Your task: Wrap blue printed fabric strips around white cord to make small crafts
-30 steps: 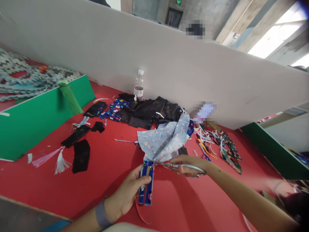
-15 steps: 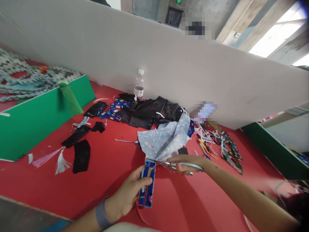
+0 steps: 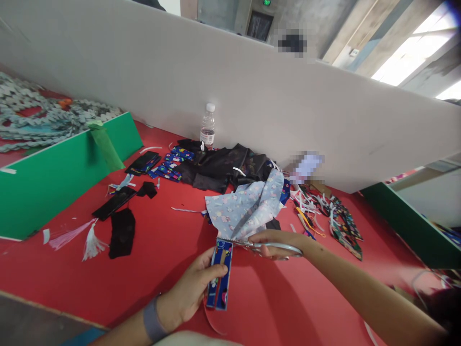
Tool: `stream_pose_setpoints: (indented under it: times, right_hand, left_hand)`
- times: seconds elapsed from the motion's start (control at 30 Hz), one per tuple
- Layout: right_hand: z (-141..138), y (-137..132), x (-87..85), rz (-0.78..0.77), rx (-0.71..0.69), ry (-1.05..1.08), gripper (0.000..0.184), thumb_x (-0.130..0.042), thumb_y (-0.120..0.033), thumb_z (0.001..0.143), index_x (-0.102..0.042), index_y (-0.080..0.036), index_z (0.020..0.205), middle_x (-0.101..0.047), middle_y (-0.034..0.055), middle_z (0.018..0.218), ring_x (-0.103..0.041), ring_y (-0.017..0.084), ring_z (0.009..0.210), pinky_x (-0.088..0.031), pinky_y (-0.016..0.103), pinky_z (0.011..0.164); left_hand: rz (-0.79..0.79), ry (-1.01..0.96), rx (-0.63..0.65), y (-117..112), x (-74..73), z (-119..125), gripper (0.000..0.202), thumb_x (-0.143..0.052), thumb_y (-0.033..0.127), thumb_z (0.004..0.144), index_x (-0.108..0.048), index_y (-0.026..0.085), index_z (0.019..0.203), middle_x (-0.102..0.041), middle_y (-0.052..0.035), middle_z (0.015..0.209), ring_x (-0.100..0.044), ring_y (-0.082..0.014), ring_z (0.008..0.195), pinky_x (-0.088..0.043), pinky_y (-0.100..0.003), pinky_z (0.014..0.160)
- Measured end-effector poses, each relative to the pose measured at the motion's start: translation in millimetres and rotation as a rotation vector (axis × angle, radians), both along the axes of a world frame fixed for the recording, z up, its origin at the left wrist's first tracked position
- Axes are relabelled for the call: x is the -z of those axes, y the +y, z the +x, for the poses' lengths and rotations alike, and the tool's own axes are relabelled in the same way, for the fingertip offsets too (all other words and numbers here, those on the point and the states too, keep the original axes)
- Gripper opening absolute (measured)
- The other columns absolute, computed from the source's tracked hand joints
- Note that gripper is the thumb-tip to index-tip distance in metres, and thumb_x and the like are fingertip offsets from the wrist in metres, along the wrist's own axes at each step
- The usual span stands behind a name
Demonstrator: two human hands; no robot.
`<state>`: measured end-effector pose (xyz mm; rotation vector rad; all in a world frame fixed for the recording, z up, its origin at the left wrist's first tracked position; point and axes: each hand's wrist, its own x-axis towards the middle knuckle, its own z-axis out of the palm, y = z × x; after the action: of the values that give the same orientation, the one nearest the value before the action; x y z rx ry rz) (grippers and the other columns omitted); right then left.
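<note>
My left hand [image 3: 194,283] is closed on a folded strip of blue patterned fabric [image 3: 218,283], thumb on top. A tan and a red band run along the strip's length. My right hand [image 3: 275,244] has its fingers through the handles of metal scissors [image 3: 252,245]. The blades point left and lie across the strip's far end; one edge looks toothed. Whether the blades are fully closed cannot be made out. Just beyond them lies a light blue printed cloth [image 3: 239,206], partly over a heap of black fabric [image 3: 223,166].
A water bottle [image 3: 208,127] stands against the grey partition [image 3: 162,72]. To the left lie black fabric pieces [image 3: 121,233], tassels [image 3: 94,242] and a green divider [image 3: 68,178]. Patterned strips and cords [image 3: 342,226] lie at the right on the red table [image 3: 162,240].
</note>
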<state>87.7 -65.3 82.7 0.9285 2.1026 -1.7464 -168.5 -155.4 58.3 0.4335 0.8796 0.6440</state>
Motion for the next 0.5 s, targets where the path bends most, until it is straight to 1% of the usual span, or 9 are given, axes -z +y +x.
stream_pose_setpoints:
  times: [0.13, 0.27, 0.37, 0.5]
  right_hand:
    - [-6.2, -1.2, -7.4, 0.026, 0.026, 0.085, 0.055, -0.034, -0.071, 0.082, -0.046, -0.017, 0.085, -0.035, -0.0055, 0.064, -0.03, 0.006, 0.047, -0.027, 0.019, 0.041]
    - [-11.6, -2.1, -10.9, 0.069, 0.041, 0.135, 0.065, -0.037, -0.079, 0.074, -0.048, -0.017, 0.085, -0.037, -0.0045, 0.064, -0.032, 0.008, 0.053, -0.028, 0.021, 0.047]
    - [-13.8, -2.8, -12.9, 0.094, 0.049, 0.153, 0.064, -0.041, -0.079, 0.072, -0.049, -0.016, 0.084, -0.039, -0.003, 0.067, -0.033, 0.009, 0.058, -0.029, 0.022, 0.05]
    - [-15.1, -3.1, -14.9, 0.085, 0.049, 0.152, 0.062, -0.04, -0.077, 0.075, -0.049, -0.016, 0.084, -0.036, -0.0043, 0.063, -0.032, 0.009, 0.055, -0.027, 0.021, 0.048]
  left_hand:
    - [-0.005, 0.002, 0.013, 1.5, -3.9, -0.2, 0.038, -0.069, 0.024, 0.067, -0.058, 0.02, 0.103, -0.055, 0.0048, 0.068, -0.052, -0.0071, 0.055, -0.043, -0.018, 0.055]
    - [0.012, -0.039, 0.073, 5.4, -10.7, 0.9, 0.047, -0.072, 0.029, 0.065, -0.058, 0.021, 0.109, -0.057, 0.0033, 0.07, -0.056, -0.0104, 0.06, -0.044, -0.02, 0.056]
    - [0.023, -0.053, 0.096, 8.6, -15.9, 2.1, 0.051, -0.072, 0.031, 0.065, -0.057, 0.022, 0.112, -0.058, 0.0027, 0.071, -0.057, -0.0112, 0.06, -0.044, -0.021, 0.056]
    - [0.03, -0.057, 0.096, 10.0, -17.6, 1.2, 0.051, -0.072, 0.032, 0.065, -0.057, 0.022, 0.112, -0.057, 0.0028, 0.07, -0.056, -0.0111, 0.06, -0.044, -0.02, 0.055]
